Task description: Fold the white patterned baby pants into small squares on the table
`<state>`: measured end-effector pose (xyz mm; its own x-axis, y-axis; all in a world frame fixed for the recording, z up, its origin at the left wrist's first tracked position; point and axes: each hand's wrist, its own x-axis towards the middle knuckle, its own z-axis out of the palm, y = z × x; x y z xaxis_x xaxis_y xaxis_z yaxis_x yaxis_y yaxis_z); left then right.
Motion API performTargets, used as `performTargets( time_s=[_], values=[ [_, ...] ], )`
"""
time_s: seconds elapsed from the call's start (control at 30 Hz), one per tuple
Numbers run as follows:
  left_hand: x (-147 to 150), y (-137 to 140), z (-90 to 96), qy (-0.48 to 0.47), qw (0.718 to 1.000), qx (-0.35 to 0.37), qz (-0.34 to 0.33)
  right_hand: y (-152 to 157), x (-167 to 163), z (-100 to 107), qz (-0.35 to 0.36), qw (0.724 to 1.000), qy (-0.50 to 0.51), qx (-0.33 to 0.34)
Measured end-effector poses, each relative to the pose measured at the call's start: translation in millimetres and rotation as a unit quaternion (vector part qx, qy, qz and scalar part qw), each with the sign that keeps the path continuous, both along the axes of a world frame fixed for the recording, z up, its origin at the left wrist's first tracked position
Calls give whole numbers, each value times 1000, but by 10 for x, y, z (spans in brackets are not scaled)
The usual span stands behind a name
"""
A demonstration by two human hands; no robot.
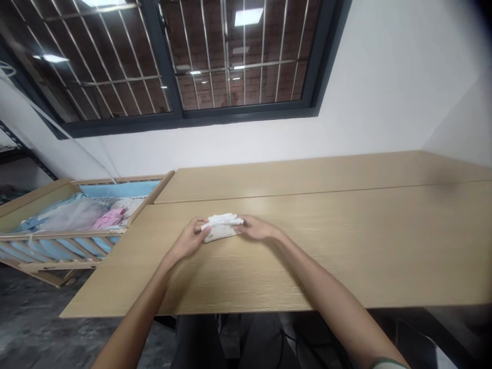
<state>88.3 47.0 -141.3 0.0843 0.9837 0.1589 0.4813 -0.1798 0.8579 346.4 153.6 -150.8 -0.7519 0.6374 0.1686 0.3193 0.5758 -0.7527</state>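
A white folded diaper (223, 229), by its look, with a ruffled upper edge and faint small prints, is held just over the wooden table. My left hand (191, 237) grips its left end, the thumb in front and the fingers behind. At the right end, my right hand (255, 227) pinches it between thumb and fingers. Parts of the fingers are hidden behind the diaper. Whether its lower edge touches the tabletop, I cannot tell.
The light wooden table (346, 241) reaches far to the right, with a seam along its back. A wooden crib (77, 237) with blue lining stands against its left side, holding bedding and a pink cloth (110, 218). Behind is a barred window (242, 56).
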Motion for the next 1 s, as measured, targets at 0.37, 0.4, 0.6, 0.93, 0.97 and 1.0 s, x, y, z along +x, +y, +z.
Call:
performTargets(
  time_s=[0.37, 0.4, 0.6, 0.93, 0.97, 1.0],
  values=[
    [81, 524, -285, 131, 980, 21, 151, 151, -282, -408, -291, 953, 89, -7],
    [118, 524, -290, 142, 976, 33, 164, 129, -278, -387, -290, 953, 85, 25],
    [456, 450, -429, 272, 935, 208, 88, -55, -360, -228, -77, 955, -22, 287],
    [372, 461, -715, 389, 911, 124, 55, -32, -327, -304, -65, 958, -159, 231],
    [363, 449, -711, 388, 912, 122, 59, -32, -299, -297, -66, 959, -164, 223],
    [357, 436, -705, 388, 911, 121, 63, -33, -273, -291, -67, 959, -169, 215]
  ],
)
